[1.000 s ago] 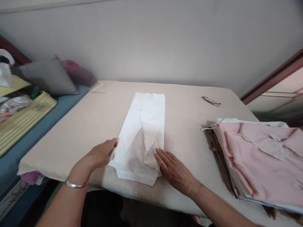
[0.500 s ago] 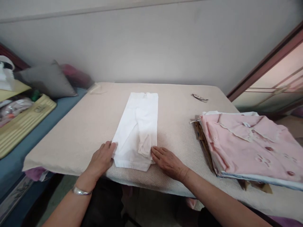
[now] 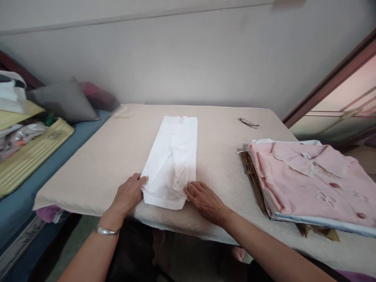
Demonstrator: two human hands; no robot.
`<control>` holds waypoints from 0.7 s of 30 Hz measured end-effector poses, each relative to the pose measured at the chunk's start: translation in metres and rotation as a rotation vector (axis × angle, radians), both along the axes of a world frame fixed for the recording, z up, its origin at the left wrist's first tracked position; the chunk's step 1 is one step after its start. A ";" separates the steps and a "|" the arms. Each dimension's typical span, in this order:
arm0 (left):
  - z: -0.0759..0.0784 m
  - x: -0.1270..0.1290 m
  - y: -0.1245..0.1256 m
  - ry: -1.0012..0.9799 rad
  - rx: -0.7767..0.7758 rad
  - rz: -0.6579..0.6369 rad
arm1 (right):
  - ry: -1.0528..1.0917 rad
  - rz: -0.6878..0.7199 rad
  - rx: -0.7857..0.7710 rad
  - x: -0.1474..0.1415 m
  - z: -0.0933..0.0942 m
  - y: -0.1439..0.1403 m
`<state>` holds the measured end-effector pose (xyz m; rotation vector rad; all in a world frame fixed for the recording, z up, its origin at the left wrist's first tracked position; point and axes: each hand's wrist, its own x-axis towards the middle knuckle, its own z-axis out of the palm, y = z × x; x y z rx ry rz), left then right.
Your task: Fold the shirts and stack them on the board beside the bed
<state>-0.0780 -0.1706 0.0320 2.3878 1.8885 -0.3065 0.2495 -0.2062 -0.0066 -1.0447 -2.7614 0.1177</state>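
Observation:
A white shirt (image 3: 164,164) lies folded into a long narrow strip on the cloth-covered table, its short lower end toward me. What looks like a sleeve is laid along its right half, with the crumpled end near the bottom. My left hand (image 3: 131,194) grips the lower left edge, thumb and fingers closed on the fabric. At the lower right edge, my right hand (image 3: 204,201) has its fingers together over the cloth, pinching it; the thumb is hidden.
Folded clothes with a pink blouse (image 3: 311,180) on top are stacked at the right. Eyeglasses (image 3: 248,123) lie toward the back right of the cream tablecloth (image 3: 111,156). On the left are a grey cushion (image 3: 66,102) and a yellow ridged board (image 3: 35,156). A wall stands behind.
The shirt's lower right corner has been drawn slightly inward by my right hand. My left hand keeps its hold on the left edge. The view has shifted slightly.

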 end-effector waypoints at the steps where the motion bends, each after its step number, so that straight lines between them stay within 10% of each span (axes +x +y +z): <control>1: 0.001 -0.001 0.001 -0.024 0.002 -0.004 | 0.019 -0.012 -0.008 0.001 -0.001 0.001; 12: 0.007 0.009 0.015 -0.607 0.245 0.111 | 0.074 -0.077 -0.130 0.016 0.017 0.010; 15: 0.002 0.048 0.023 -0.791 0.025 0.295 | 0.066 -0.197 -0.112 0.004 0.020 0.002; 21: -0.022 0.111 0.023 -0.552 -0.235 0.236 | 0.093 -0.442 -0.053 -0.020 0.009 -0.009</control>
